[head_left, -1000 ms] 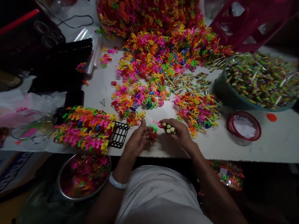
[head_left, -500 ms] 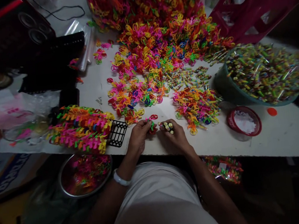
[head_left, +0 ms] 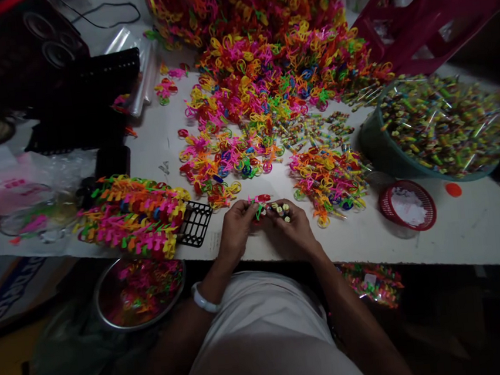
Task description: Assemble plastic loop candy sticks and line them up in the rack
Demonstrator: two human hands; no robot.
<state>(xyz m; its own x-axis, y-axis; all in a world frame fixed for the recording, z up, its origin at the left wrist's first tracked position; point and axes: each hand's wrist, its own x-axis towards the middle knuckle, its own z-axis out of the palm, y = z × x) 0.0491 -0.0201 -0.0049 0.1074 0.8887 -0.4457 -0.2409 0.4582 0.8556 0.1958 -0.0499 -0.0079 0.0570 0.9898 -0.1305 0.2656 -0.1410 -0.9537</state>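
Observation:
My left hand (head_left: 237,229) pinches several small coloured plastic pieces (head_left: 260,199), pink, red and green, at the table's front edge. My right hand (head_left: 297,228) is closed around a bundle of thin sticks with pale yellowish ends (head_left: 281,210); the rest of the bundle is hidden in the palm. The fingertips of both hands almost meet, and the pieces and the sticks come together between them. Just beyond my right hand lies a heap of coloured plastic pieces (head_left: 329,177) fitted on sticks. Left of my left hand stands a black rack (head_left: 195,222), largely filled with rows of coloured pieces (head_left: 140,216).
A big pile of loose plastic pieces (head_left: 257,75) covers the table's back. On the right stand a teal tub (head_left: 371,140) full of wrapped sticks, a small red basket (head_left: 431,211) and a magenta stool (head_left: 416,30). A metal bowl (head_left: 106,319) sits below the table's left edge.
My left hand has moved slightly right, bringing its coloured pieces up against the sticks in my right hand. The right hand keeps its hold and has hardly moved.

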